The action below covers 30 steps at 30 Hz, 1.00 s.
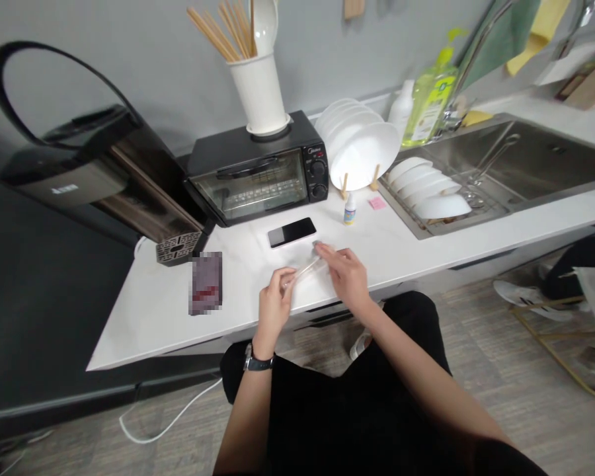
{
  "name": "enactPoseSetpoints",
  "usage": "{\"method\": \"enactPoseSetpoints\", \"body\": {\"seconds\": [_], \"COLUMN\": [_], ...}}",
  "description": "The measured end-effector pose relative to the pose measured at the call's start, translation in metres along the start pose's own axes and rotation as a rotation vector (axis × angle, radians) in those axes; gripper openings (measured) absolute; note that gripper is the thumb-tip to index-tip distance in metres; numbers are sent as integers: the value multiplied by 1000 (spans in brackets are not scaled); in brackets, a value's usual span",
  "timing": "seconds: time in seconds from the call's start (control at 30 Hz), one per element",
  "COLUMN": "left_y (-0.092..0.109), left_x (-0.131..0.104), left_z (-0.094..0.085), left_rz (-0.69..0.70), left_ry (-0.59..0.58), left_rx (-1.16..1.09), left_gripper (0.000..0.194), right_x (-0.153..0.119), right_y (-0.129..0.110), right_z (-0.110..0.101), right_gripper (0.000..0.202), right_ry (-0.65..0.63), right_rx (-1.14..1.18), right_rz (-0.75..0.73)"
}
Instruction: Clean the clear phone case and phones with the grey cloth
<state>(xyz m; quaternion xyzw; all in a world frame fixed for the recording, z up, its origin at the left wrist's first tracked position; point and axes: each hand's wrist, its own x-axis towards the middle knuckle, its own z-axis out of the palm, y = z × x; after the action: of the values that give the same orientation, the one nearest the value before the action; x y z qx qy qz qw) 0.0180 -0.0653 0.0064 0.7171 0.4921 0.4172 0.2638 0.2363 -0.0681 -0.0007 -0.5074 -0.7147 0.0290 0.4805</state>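
Observation:
A clear, flat piece that looks like a phone case (308,270) is held just above the counter between my two hands. My left hand (276,296) pinches its left end between thumb and fingers. At the other end, my right hand (346,270) has its fingers closed on the upper right part, beside a small grey spot whose nature I cannot make out. Just behind the hands a black-screened phone (292,233) lies flat. A small bottle (350,209) with a blue and yellow label stands upright behind my right hand, with a pink pad (377,203) to its right.
A black toaster oven (265,182) backs the counter (153,324), bearing a white utensil holder (260,92). Left stand a tall dark machine (143,192) and a blurred-out packet (207,283). To the right are racked plates (359,155), a soap bottle (429,102) and a sink (550,152) with bowls (434,188).

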Motion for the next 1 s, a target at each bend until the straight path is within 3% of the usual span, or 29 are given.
{"method": "enactPoseSetpoints", "body": {"seconds": [0.1,0.17,0.23,0.33,0.43,0.57,0.8,0.9,1.0], "left_y": [9,18,29,44,49,36,15,11,7], "left_x": [5,12,19,26,27,26,23,21,19], "left_z": [-5,-11,-14,-11,5,28,37,36,37], "left_rz": [-28,13,83,179,179,140,216,221,240], "left_ry": [214,336,399,370,287,136,56,63,73], "left_rx": [-96,-153,-183,-156,-146,-177,-85,-14,4], "left_gripper": [16,16,14,11,13,19,28,23,25], "right_x": [7,5,2,1,8,17,23,22,24], "right_y": [37,49,50,31,-3,-39,-50,-57,-53], "right_z": [-27,-36,-39,-39,-39,-37,-26,-26,-30], "right_gripper": [49,42,40,38,36,44,57,61,61], "right_ry": [129,161,171,234,280,220,188,76,-12], "right_rx": [6,70,157,266,291,243,110,129,104], "right_rz": [240,351,404,420,326,103,-81,-266,-352]}}
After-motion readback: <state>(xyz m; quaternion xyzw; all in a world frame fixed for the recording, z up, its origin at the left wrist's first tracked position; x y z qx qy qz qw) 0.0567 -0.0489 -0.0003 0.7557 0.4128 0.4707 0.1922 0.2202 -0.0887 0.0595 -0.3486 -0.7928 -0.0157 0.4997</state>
